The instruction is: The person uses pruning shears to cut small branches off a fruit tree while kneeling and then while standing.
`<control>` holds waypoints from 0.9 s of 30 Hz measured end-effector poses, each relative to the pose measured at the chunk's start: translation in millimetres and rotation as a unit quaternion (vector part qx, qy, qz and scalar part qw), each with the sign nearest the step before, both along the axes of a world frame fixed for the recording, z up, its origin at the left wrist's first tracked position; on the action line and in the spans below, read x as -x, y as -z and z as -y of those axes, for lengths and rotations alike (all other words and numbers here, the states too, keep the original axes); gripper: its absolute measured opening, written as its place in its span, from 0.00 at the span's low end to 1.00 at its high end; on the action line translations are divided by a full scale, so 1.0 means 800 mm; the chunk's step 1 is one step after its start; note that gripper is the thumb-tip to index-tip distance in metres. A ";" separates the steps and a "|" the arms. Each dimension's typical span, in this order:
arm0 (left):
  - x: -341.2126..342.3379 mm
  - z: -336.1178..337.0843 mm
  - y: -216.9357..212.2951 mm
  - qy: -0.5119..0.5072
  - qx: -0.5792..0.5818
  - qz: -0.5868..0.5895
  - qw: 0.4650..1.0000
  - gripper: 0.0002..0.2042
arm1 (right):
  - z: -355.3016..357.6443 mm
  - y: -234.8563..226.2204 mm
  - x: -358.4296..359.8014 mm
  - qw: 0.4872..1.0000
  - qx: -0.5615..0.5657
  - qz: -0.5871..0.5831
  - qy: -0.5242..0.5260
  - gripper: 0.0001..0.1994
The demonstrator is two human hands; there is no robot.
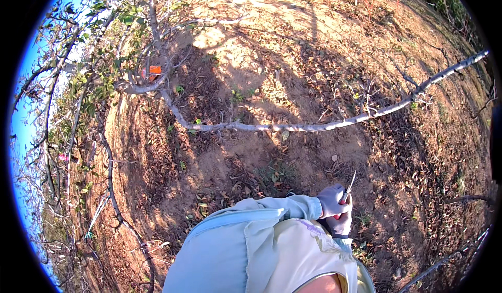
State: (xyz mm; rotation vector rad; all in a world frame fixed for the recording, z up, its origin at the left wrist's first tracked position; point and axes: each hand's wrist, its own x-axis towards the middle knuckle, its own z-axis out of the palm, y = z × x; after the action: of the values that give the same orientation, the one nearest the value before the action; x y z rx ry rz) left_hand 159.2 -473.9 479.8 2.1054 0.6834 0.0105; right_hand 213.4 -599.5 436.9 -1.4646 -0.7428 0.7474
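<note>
In front of my body, at the lower right of the middle, my two gloved hands are close together. My left hand [331, 201] reaches in from the left in a light blue sleeve, fingers curled around a red-handled bladed tool [352, 182]. Its slim metal blade points up and away from me. My right hand [342, 225] is just below, closed against the red handle's lower part. The overlapping hands hide most of the handle, so the tool's exact kind is unclear. A long bare branch [293, 128] crosses beyond my hands, apart from them.
A leafy tree limb [152, 18] rises at the upper left, with an orange object [152, 73] by its fork. Thin dark branches [111, 188] hang at the left. Dry leaves cover the sloping soil [251, 152]. Another branch [444, 259] lies at the lower right.
</note>
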 end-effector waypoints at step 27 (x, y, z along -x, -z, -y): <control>-0.129 0.081 -0.021 0.089 0.131 -0.078 0.984 0.18 | 0.159 -0.064 -0.130 0.897 -0.152 -0.409 0.070 0.33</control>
State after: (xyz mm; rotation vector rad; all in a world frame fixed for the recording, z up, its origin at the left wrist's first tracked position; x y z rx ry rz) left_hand 262.0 -539.1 496.9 1.9176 0.5515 -0.3291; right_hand 317.8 -726.8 488.5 -0.7836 -0.0884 0.9832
